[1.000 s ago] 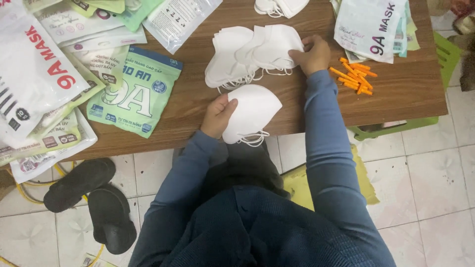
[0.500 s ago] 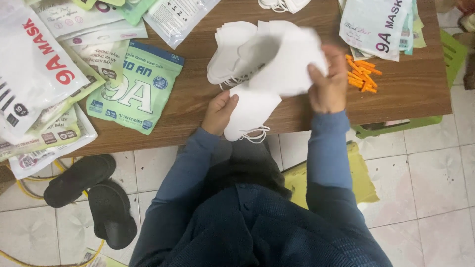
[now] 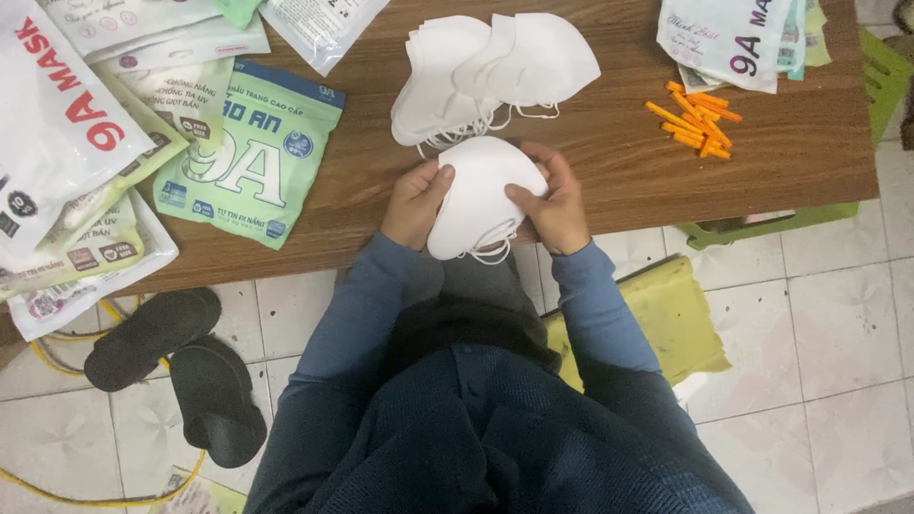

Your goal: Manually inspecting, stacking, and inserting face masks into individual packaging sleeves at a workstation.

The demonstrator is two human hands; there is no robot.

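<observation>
White masks (image 3: pixel 476 195), a small stack, sit pinched between both hands at the near edge of the bench (image 3: pixel 619 162): left hand (image 3: pixel 415 203) fingers curl on one side, right hand (image 3: pixel 554 205) fingers on the other. Just beyond lies a loose pile of masks (image 3: pixel 495 71); orange strips (image 3: pixel 698 119) lie to the right, green packet (image 3: pixel 252 152) left.

mask: white folded face mask (image 3: pixel 479 195), ear loops dangling below
pose: held flat, broad face up
place: over the table (image 3: pixel 628 162) near edge, just below the mask pile (image 3: pixel 495 71)
</observation>
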